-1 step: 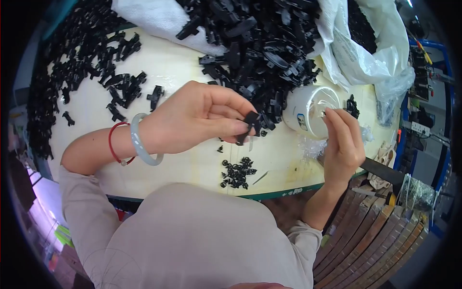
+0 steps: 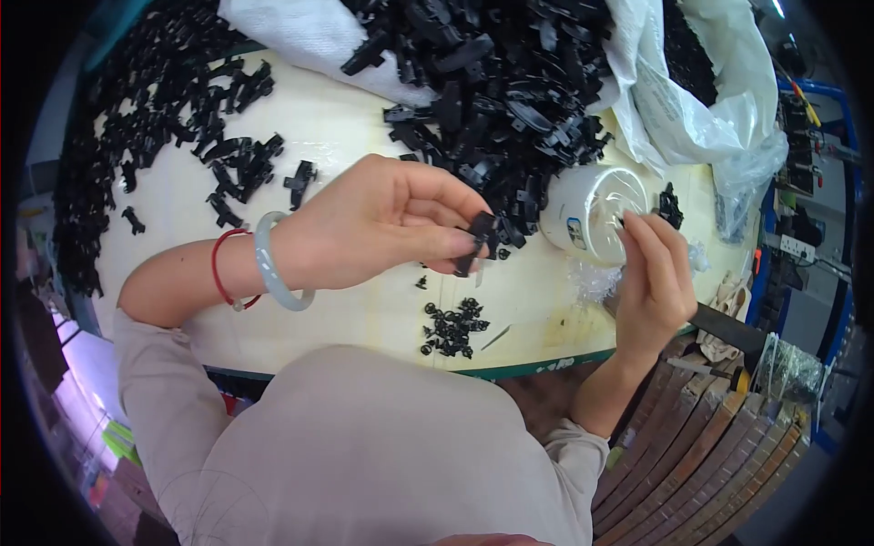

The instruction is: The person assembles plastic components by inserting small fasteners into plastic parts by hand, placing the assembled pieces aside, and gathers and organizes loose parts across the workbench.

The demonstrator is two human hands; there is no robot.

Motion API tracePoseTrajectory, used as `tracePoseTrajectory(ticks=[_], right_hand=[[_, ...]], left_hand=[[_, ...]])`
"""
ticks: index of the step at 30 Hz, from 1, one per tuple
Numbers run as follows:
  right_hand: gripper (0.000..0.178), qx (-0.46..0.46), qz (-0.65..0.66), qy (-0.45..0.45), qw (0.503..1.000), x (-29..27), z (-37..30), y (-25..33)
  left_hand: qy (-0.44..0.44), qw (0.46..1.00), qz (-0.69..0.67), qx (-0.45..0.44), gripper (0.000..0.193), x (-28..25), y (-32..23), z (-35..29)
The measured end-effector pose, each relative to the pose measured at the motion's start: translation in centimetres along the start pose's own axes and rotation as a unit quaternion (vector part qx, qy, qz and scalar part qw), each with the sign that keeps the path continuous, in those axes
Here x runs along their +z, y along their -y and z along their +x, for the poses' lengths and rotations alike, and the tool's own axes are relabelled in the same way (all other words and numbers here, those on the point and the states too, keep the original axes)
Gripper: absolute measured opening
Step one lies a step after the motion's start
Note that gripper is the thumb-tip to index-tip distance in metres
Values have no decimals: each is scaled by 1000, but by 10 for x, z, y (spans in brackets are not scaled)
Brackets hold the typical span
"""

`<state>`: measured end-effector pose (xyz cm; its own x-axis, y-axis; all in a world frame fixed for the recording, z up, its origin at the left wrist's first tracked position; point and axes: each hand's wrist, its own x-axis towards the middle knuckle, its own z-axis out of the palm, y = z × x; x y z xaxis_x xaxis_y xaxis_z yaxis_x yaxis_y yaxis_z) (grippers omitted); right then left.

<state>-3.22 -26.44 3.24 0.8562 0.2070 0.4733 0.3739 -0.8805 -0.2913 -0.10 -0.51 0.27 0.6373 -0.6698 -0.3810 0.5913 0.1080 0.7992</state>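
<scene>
Admittedly, my left hand pinches a black part above the table, where a loose grip could drop it, and whether my right hand, near the white tub, grips anything I cannot tell.

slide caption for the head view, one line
Left hand pinches a black plastic part; right hand at the mouth of a white tub.

Bright, even light fell on the cream tabletop around the left hand's grip. Right of it, the white plastic bag shone. Far left and lower, purple light glowed. Farthest from the grip, everything looked bent, blurry, then black.
</scene>
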Motion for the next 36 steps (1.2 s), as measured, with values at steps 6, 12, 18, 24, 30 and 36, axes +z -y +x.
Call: tracePoseTrajectory(ticks=[6, 12, 18, 24, 30, 36], right_hand=[[20, 182, 419, -4, 889, 18, -24, 50], [18, 277, 602, -15, 749, 40, -37, 63], [18, 236, 513, -4, 826, 46, -41, 64], [21, 182, 442, -26, 878, 48, -37, 70], [21, 152, 407, -37, 900, 50, -35, 71], [23, 98, 363, -49, 925, 52, -36, 72]], left_hand=[[40, 995, -87, -19, 20, -2, 7, -3], [38, 997, -69, -20, 22, 3, 11, -4], [38, 997, -72, -18, 23, 4, 13, -4], [41, 996, -75, 1, 22, 3, 16, -3], [39, 998, -58, 5, 21, 3, 16, -4], [29, 998, -51, 18, 21, 5, 18, -5]])
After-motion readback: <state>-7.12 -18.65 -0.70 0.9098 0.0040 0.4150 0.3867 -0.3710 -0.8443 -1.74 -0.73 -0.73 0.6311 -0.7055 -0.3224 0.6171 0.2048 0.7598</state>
